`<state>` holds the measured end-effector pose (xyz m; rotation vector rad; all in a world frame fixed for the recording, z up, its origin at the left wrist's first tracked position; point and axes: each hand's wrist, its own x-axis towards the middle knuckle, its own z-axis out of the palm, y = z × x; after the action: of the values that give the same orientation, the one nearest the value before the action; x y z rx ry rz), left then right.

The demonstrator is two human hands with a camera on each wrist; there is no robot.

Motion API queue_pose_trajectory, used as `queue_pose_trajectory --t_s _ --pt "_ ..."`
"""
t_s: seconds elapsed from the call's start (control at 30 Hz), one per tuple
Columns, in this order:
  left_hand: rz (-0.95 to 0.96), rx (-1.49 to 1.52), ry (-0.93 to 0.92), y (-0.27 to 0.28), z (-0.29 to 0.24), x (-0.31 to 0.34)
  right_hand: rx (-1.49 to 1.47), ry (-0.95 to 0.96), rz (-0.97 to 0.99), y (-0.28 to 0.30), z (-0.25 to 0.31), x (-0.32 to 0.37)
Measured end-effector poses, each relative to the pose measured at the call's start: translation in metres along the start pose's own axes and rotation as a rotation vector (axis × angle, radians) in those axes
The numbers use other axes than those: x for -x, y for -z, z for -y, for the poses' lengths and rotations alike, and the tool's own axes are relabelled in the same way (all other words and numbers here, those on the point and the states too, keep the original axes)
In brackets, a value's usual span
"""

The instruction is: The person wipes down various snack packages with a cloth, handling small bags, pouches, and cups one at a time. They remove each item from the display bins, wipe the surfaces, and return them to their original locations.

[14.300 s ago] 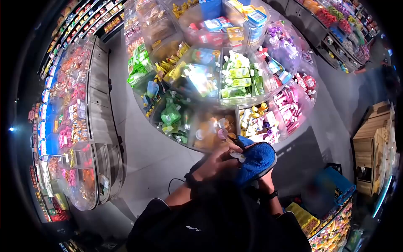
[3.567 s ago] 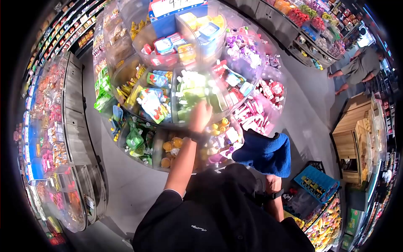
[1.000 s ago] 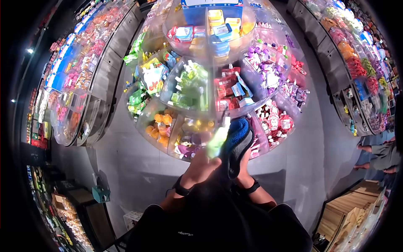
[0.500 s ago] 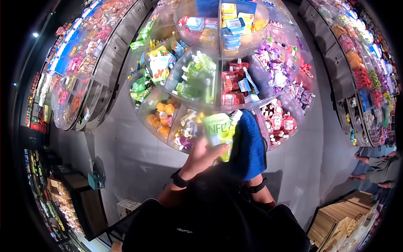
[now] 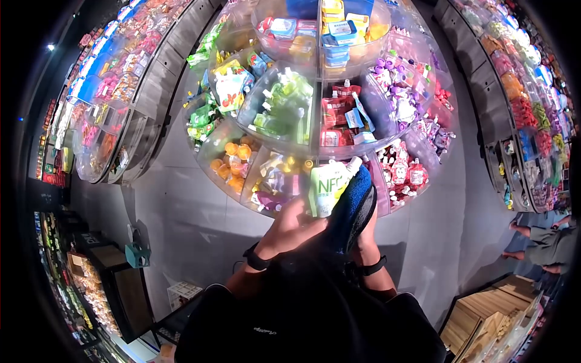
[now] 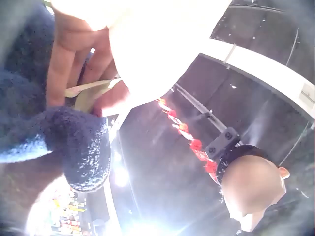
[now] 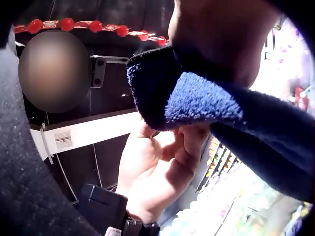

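Note:
My left hand [image 5: 289, 225] holds a green and white spouted pouch [image 5: 327, 192] marked "NFC", thumb along its lower end. Its white cap points up and right. My right hand [image 5: 365, 230] grips a blue towelling cloth [image 5: 357, 193] with a dark grey side, which overlaps the pouch's right edge. In the left wrist view, the fingers of my left hand [image 6: 81, 59] lie around the pouch [image 6: 91, 96], beside the cloth [image 6: 81, 147]. The right wrist view shows the cloth [image 7: 204, 98] hanging between my right hand [image 7: 221, 34] and my left hand [image 7: 157, 172].
A round tiered display [image 5: 236, 130] of clear bins stands ahead. Green pouches [image 5: 287, 100], red packs [image 5: 340, 112], orange cups [image 5: 232, 158] and yellow and purple packs [image 5: 272, 181] fill nearby bins. Snack counters [image 5: 136, 103] flank it. A wooden stand [image 5: 487, 320] is lower right, near a person [image 5: 551, 242].
Earlier, my left hand held a small pale item by the cloth, then reached into the green pouch bin. A green pouch came up. Since half a second ago, the spread cloth has narrowed against its side.

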<state>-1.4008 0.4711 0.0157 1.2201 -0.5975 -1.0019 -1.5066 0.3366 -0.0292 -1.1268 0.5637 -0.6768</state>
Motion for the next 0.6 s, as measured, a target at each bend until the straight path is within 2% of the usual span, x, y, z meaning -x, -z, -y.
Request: queue_pose_trajectory --t_s 0.07,0.1,0.13,0.2,0.23,0.3,0.43,0.6 --pt "0.02 -0.021 0.028 0.005 -0.001 0.001 -0.07 -0.134 -0.066 0.004 -0.007 0.0" --pt "0.03 0.0 0.028 0.008 0.0 0.001 -0.207 -0.247 -0.09 0.007 -0.018 -0.006" --pt "0.001 0.034 0.034 0.009 -0.003 0.001 -0.39 -0.244 -0.036 0.009 -0.022 -0.009" --pt "-0.056 0.1 0.05 0.01 -0.009 0.002 -0.488 -0.3 -0.018 0.004 -0.023 -0.018" --pt "-0.071 0.148 0.053 0.012 -0.01 0.0 -0.499 -0.197 0.034 0.007 -0.023 -0.014" --pt "-0.101 0.244 0.059 0.017 -0.013 -0.002 -0.701 -0.313 -0.016 0.006 -0.012 -0.015" --pt "-0.174 0.235 0.081 0.05 0.007 -0.006 -0.683 -0.464 -0.161 0.023 -0.014 -0.015" --pt "-0.27 0.145 0.062 0.107 0.018 -0.032 -0.491 -0.322 -0.277 0.038 -0.014 -0.013"
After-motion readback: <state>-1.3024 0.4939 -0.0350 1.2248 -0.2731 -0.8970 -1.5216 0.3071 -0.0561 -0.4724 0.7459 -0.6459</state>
